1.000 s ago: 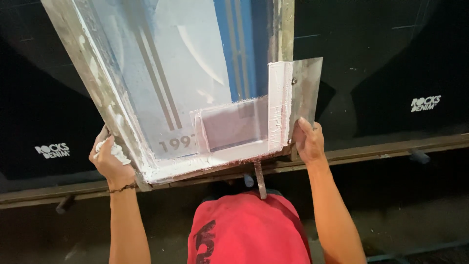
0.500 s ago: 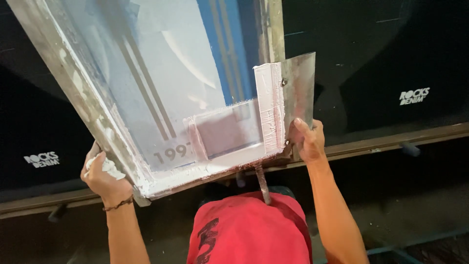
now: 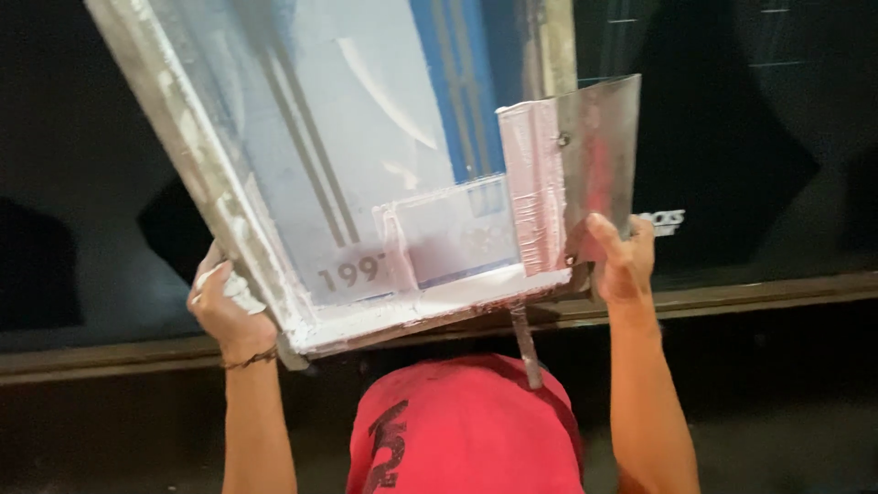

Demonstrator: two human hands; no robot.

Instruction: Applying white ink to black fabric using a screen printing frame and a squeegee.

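Screen-printing frame, tilted up over a black garment: rigid, wide and probably awkward, so best held at both lower corners. Left hand clasps the left rail; right hand presses the metal scraper at the right corner. Upper frame is cut off

Pretty dim shot overall, black background from 9 to 3 o'clock swallowing detail, light mostly hitting the pale printing screen around 11 o'clock, slight glare on the metal scraper, and everything's a bit motion-blurred and soft.
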